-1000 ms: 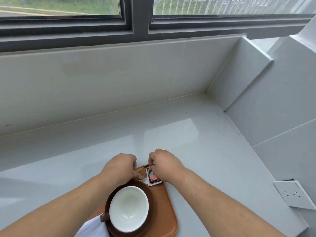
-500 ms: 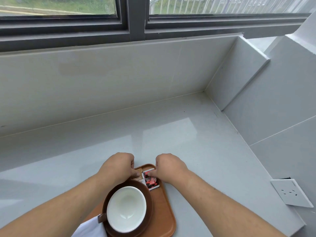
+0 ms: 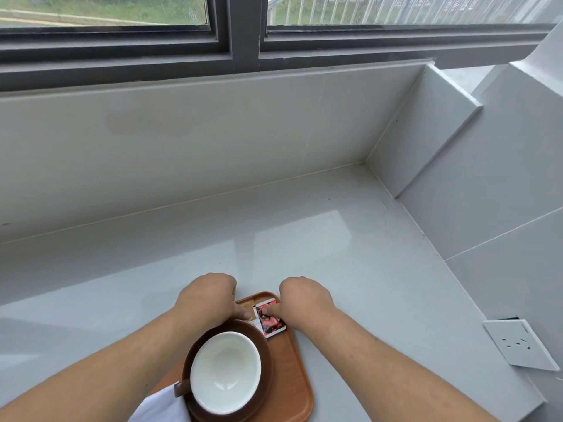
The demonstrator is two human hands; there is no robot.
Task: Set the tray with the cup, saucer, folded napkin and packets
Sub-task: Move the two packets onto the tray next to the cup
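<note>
An orange-brown tray (image 3: 294, 373) lies on the grey counter in front of me. On it a cup (image 3: 225, 371), white inside with a brown handle, stands on a dark brown saucer (image 3: 269, 354). A white napkin (image 3: 161, 405) lies at the tray's near left, partly under my left arm. A red and black packet (image 3: 272, 324) lies at the tray's far end, with a tan packet (image 3: 248, 309) beside it on the left. My left hand (image 3: 207, 296) has its fingertips pressed on the tan packet. My right hand (image 3: 304, 300) has its fingertips on the red packet.
A tiled backsplash and a dark-framed window rise behind the counter. A tiled wall closes the right side, with a white socket plate (image 3: 521, 345) on it. The counter's right edge runs close to the tray.
Both hands lowered onto the tray's far end. The red packet shifted slightly left and now lies flat under my right fingertips.
</note>
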